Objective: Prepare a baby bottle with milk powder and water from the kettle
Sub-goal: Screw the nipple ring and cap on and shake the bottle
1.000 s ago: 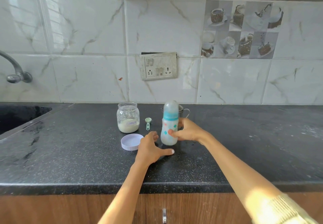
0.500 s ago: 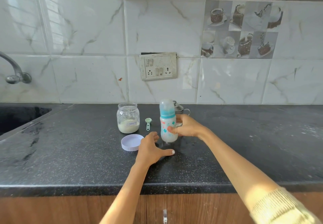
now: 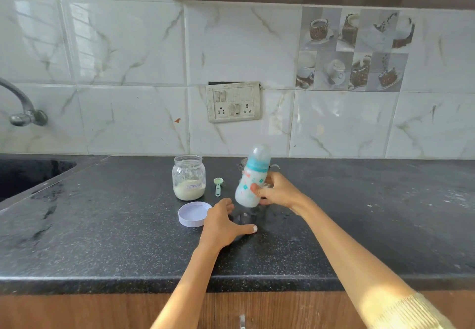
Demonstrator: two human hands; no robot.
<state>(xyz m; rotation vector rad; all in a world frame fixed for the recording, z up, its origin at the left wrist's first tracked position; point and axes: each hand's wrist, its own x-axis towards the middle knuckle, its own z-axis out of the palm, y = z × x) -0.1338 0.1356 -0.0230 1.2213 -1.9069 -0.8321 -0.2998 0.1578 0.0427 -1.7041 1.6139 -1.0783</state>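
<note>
My right hand (image 3: 279,192) grips a capped baby bottle (image 3: 251,177) with a blue collar, held just above the black counter (image 3: 102,238) and tilted with its top to the right; it looks milky and blurred. My left hand (image 3: 223,224) rests flat on the counter in front of it, fingers spread. An open glass jar of milk powder (image 3: 189,177) stands to the left, its white lid (image 3: 193,214) lying in front. A green scoop (image 3: 218,185) lies between jar and bottle. A metal kettle (image 3: 273,167) is mostly hidden behind the bottle.
A sink (image 3: 23,177) and tap (image 3: 24,110) sit at the far left. A switch and socket plate (image 3: 233,102) is on the tiled wall. Bare counter stretches to the right. Wooden cabinet fronts (image 3: 257,310) run below the counter edge.
The bottle in my right hand has swung from upright, to leaning left, to leaning right, lifted off the counter. My left hand has stayed in place.
</note>
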